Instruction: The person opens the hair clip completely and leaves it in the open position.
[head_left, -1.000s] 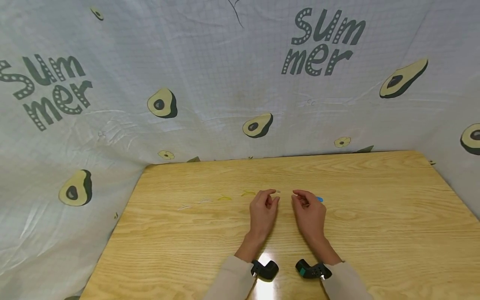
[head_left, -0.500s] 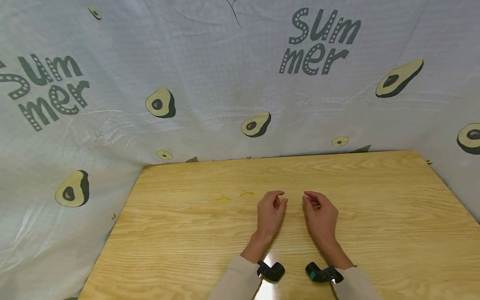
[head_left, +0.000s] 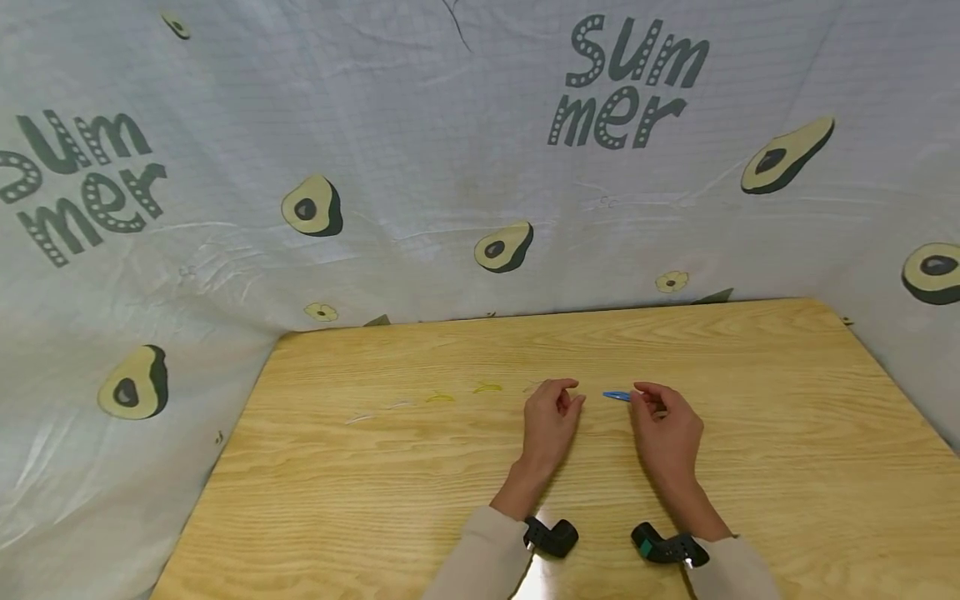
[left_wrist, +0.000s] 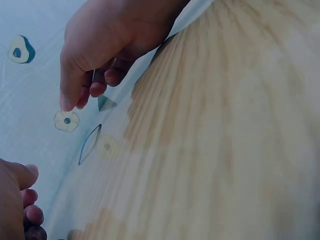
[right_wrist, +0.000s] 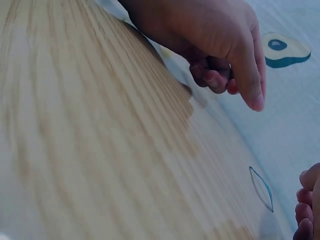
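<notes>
- Desk (head_left: 375, 500): pale wood-grain top, smooth with a slight sheen, filling the lower half of the head view.
- Left hand (head_left: 551, 421): lower centre of the frame, resting on the desk, fingers loosely curled, thumb and forefinger close together; holds nothing.
- Right hand (head_left: 666, 427): just right of centre, fingers loosely curled, fingertips just beside the blue band, not gripping it.
- Blue band (head_left: 617, 397): thin rubber loop, flattened to a narrow leaf-shaped outline, lying flat on the desk between the two hands, nearer the right one; seen as a slim pointed oval in the wrist views (left_wrist: 90, 144) (right_wrist: 261, 189).
- Yellow bands (head_left: 487, 388): two thin loops left of the left hand, in a row along the desk's middle.
- Pale bands (head_left: 360, 417): faint, near-clear strands further left.
- Backdrop (head_left: 420, 150): creased grey-white sheet, fine grid texture, printed with avocado halves and "Summer" lettering.
- Wrist cameras (head_left: 551, 536): black, blocky units at the cuffs of beige sleeves.
</notes>
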